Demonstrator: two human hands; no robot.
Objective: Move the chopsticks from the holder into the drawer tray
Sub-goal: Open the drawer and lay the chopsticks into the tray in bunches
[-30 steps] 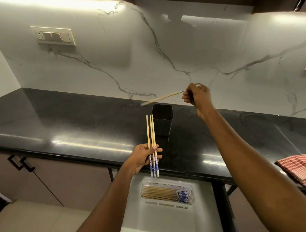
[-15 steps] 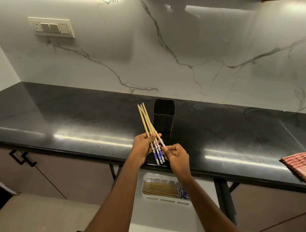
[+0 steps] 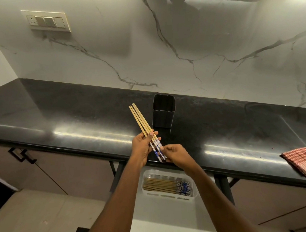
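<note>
Nearest, the open drawer [image 3: 170, 218] holds a white tray [image 3: 195, 193] with chopsticks lying flat in it, blue ends to the right. Above the counter [image 3: 78, 119] edge, the left hand [image 3: 144, 147] grips a bundle of chopsticks [image 3: 142, 120], thumb pressed over them, plain tips slanting up to the left, while the right hand [image 3: 176, 154] pinches their blue patterned ends with fingers closed together. Just beyond stands the black holder [image 3: 163, 111], and a checked cloth [image 3: 303, 160] lies far right.
</note>
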